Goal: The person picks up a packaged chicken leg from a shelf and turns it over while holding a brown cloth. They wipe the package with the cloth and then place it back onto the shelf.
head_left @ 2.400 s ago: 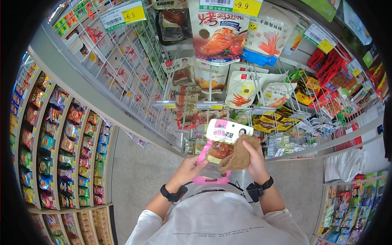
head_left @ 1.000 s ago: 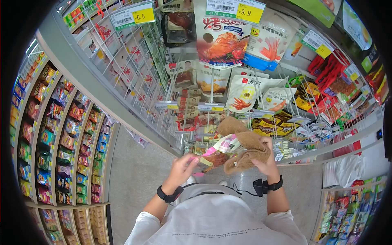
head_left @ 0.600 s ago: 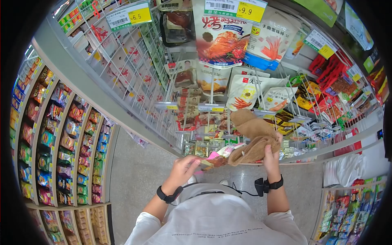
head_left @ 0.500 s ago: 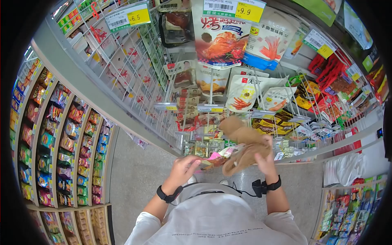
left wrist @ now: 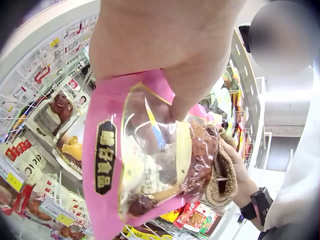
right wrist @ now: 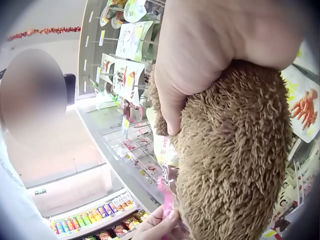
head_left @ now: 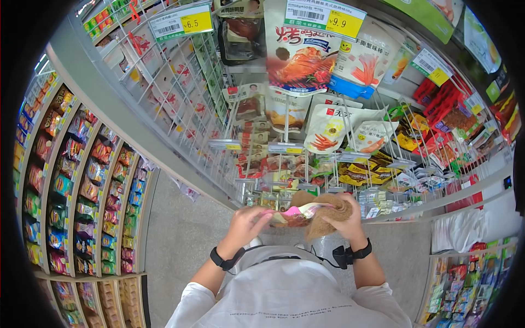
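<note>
In the head view my left hand pinches one end of a pink-edged clear food packet, held sideways. My right hand grips a brown fluffy cloth that lies against the packet's other end. The left wrist view shows the packet close up, with brown meat inside and the cloth folded around its far edge. Seen from the right wrist, the cloth fills much of the view under the thumb, with part of the packet showing beside it.
Just beyond the hands stands a wire rack hung with food packets, among them a roast chicken packet. Price tags hang along its top. Shelves of snack bags curve at the left; white plastic bags hang at the right.
The cloth has swung down and turned over the packet's right end, and my right hand has moved slightly left with it. My left hand keeps its pinch almost in place.
</note>
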A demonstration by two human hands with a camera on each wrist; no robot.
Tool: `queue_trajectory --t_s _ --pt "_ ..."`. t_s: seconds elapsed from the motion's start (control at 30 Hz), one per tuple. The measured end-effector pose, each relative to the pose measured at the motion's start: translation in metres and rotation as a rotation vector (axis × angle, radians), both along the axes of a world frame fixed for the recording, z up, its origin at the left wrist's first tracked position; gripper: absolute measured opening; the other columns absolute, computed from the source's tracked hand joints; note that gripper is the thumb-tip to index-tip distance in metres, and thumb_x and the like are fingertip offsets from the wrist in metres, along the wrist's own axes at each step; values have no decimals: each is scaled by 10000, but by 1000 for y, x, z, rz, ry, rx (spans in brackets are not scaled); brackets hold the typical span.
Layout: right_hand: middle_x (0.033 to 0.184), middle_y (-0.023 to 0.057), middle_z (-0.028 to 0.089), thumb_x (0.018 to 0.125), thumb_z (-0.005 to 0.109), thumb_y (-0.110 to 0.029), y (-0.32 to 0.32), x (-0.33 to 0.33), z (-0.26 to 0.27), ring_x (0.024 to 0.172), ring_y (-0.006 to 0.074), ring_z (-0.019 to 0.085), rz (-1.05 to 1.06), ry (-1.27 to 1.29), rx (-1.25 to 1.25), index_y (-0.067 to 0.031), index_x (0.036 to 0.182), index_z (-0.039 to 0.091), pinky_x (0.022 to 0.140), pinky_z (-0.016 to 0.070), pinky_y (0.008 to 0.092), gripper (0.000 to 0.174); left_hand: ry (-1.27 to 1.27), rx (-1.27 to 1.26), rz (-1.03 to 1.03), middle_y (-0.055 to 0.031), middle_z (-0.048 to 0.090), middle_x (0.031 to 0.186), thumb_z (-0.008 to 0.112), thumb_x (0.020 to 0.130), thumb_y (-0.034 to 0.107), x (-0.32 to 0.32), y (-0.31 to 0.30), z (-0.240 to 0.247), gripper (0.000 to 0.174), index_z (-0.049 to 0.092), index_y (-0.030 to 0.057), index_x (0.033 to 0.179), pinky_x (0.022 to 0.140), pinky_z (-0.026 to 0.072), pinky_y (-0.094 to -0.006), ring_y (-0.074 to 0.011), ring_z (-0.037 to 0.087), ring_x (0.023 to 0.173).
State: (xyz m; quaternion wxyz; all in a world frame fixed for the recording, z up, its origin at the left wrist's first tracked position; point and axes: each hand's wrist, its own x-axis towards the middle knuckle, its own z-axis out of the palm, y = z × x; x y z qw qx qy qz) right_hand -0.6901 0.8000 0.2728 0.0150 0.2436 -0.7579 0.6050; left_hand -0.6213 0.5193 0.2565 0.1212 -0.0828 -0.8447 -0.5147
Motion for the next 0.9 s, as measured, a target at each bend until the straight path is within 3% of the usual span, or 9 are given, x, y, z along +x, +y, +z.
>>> queue_trajectory --t_s 0.07,0.17,0.2,0.23,0.3,0.63,0.77,0.9 --pt "1002 81 617 647 822 -72 1 0 2 957 160 594 -58 42 -6 6 1063 544 845 479 305 507 16 -42 28 -122 664 766 662 836 142 -1 -2 1 136 663 31 915 588 494 -308 -226 651 668" --pt "1026 64 603 697 762 -25 5 1 8 951 169 599 -181 -169 -314 -18 1123 518 864 482 306 491 -106 106 143 -96 681 792 682 830 123 -1 -8 -1 149 657 20 935 639 499 -277 -153 655 720" --pt "1026 64 603 697 762 -25 4 1 9 951 169 599 -181 -171 -313 -18 1123 518 864 482 306 491 -109 283 125 -76 683 821 677 839 115 -2 -12 -9 155 650 16 956 680 497 -267 -127 646 755" --pt "1041 64 595 724 725 -11 4 2 12 958 170 596 -216 -286 -487 -27 1158 494 865 487 312 491 -112 460 105 -57 686 850 673 847 106 -2 -14 -14 163 644 13 977 722 494 -257 -101 636 790" --pt "1083 63 578 793 632 12 5 4 16 976 174 590 -249 -427 -691 -49 1236 438 863 496 330 488 -157 479 57 -44 682 881 671 849 98 -1 -18 -16 171 637 13 994 750 488 -256 -99 630 811" --pt "1115 57 579 858 599 -51 -4 0 10 1007 173 584 -266 -550 -671 -67 1238 448 869 496 329 409 -254 584 -106 -36 667 948 649 870 97 -1 -3 -11 156 643 17 1004 799 488 -277 -98 605 861" --pt "1129 65 588 834 649 -39 -3 -4 2 1012 172 585 -317 -617 -705 -42 1255 461 871 484 319 461 -316 638 -60 -33 663 934 646 874 98 1 -1 -14 149 641 15 997 778 486 -265 -95 599 842" --pt "1135 66 585 831 649 -29 -2 -6 0 1026 171 576 -327 -621 -682 -33 1243 470 889 472 316 449 -164 616 62 -28 659 909 636 881 96 1 1 -12 133 638 11 983 742 477 -252 -87 590 824"
